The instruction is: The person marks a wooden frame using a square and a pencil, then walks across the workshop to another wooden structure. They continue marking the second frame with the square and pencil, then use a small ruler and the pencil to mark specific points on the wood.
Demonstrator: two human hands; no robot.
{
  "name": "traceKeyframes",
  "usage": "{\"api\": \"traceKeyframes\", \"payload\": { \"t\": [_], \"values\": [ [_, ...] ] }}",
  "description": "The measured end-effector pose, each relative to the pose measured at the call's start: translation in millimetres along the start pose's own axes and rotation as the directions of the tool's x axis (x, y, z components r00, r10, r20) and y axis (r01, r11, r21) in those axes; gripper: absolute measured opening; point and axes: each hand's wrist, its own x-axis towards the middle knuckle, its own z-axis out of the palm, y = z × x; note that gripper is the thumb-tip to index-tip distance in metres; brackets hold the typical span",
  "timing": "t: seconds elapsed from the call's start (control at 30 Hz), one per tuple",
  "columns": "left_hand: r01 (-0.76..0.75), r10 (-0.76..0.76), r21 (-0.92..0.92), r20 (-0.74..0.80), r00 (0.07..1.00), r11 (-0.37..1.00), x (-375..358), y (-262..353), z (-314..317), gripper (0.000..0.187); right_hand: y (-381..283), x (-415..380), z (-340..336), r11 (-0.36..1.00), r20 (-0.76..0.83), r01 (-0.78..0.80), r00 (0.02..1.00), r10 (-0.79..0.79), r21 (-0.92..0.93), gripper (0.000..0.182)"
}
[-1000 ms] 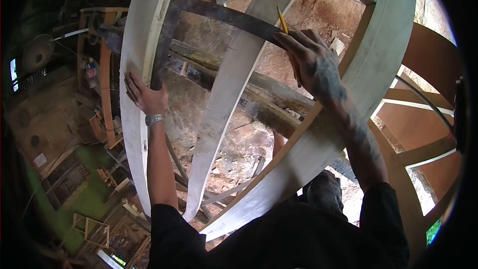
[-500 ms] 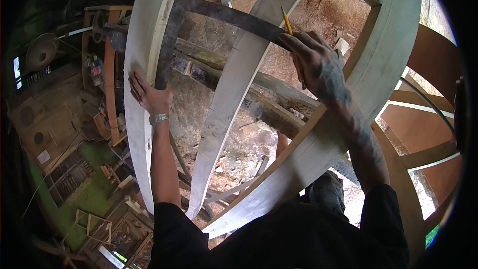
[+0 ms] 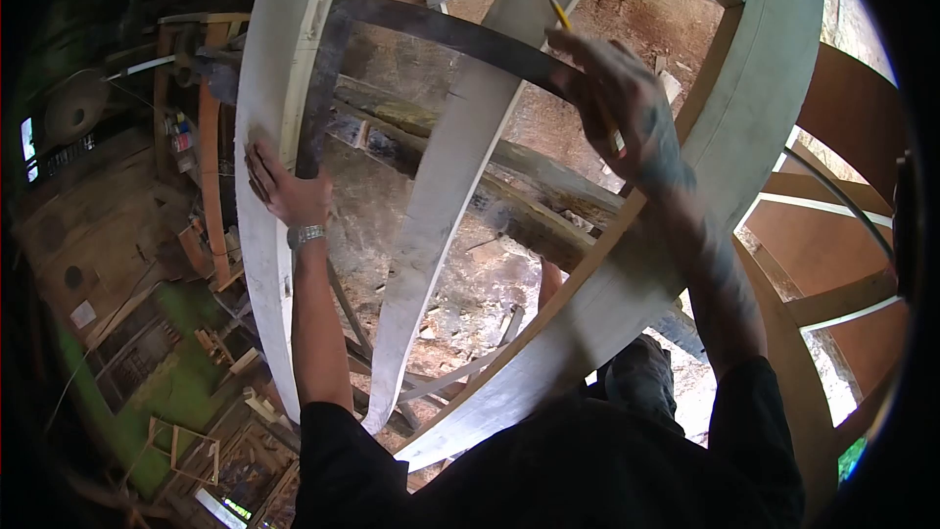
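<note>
A large dark steel square [image 3: 431,27] lies across pale curved wooden ribs. My left hand [image 3: 282,186] grips the square's short leg against the left rib [image 3: 266,137]; a metal watch sits on that wrist. My right hand [image 3: 612,103] holds a yellow pencil [image 3: 560,14] and rests on the square's long leg where it crosses the middle rib [image 3: 460,137]. The pencil's upper end pokes out above my fingers; its lower part is hidden by the hand.
A broad curved rib [image 3: 744,118] runs along the right. Brown curved panels [image 3: 842,235] stand at the far right. Far below lie rough timbers [image 3: 509,196], dirt ground, and a workbench with clutter [image 3: 196,147]. My dark-clothed body [image 3: 587,460] fills the lower frame.
My right hand has turned and slid a little up along the square's long leg, taking the pencil with it. My left hand stays gripped on the short leg.
</note>
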Motion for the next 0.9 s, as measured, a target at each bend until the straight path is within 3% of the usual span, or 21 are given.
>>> {"api": "traceKeyframes", "payload": {
  "t": [0.1,0.13,0.37,0.57,0.9],
  "values": [
    [0.000,0.000,0.015,-0.010,1.000,1.000,-0.2,-0.2,1.3,0.109,6.2,18.9,4.8,0.958,-0.143,-0.057,0.985,0.101,0.282,0.051],
    [-0.017,0.017,0.001,-0.020,1.000,1.000,0.4,-0.8,1.5,0.107,5.5,26.7,-3.2,0.951,-0.066,-0.095,0.991,0.119,0.295,0.071],
    [0.003,-0.002,0.016,-0.021,1.000,1.000,-0.5,-0.3,2.1,0.108,8.2,59.1,12.5,0.966,0.123,-0.179,0.980,0.158,0.185,0.071],
    [-0.002,0.002,0.025,-0.028,1.000,1.000,0.5,1.9,0.1,0.105,17.7,66.0,24.1,0.990,0.132,-0.091,0.988,0.076,0.110,0.074],
    [0.005,-0.005,0.010,-0.023,1.000,1.000,1.2,1.4,1.3,0.109,14.3,74.9,18.3,0.985,0.153,-0.142,0.980,0.127,0.095,0.072]
  ]
}}
